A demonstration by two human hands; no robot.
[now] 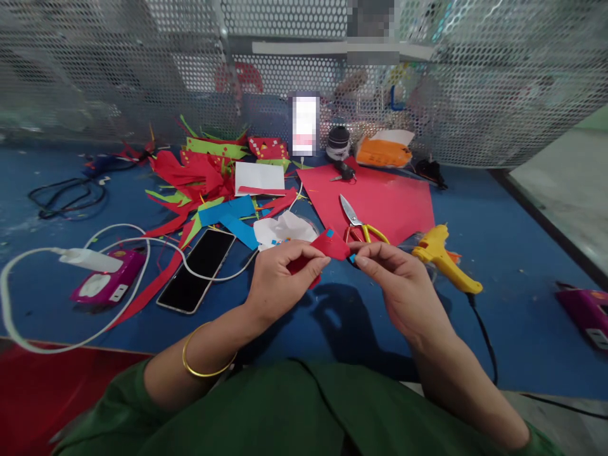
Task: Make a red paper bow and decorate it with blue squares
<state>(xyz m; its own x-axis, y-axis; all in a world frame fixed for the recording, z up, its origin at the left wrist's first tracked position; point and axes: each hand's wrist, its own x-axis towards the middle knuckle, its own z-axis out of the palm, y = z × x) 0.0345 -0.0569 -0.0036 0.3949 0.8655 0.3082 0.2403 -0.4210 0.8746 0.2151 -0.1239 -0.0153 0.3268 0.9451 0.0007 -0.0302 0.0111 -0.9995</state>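
My left hand (282, 282) pinches a folded piece of red paper (336, 246) between thumb and fingers, and a small blue square is on its upper face. Part of the red piece is hidden behind that hand. At the paper's right end, my right hand (403, 285) is closed in a pinch on a tiny blue paper square (352, 258). Just beyond lie scissors (350, 211) with red and yellow handles, blades pointing away. A crumpled white paper (287, 227) with small blue bits sits behind my left hand. Right of my right hand rests a yellow glue gun (441, 256).
Red and green paper scraps (190, 177) and blue strips (228, 210) cover the left. A dark phone (197, 269) and a purple power box (111, 278) with a white cable lie nearer. Red sheet (389, 196) lies behind the scissors; perforated metal (285, 76) closes the back.
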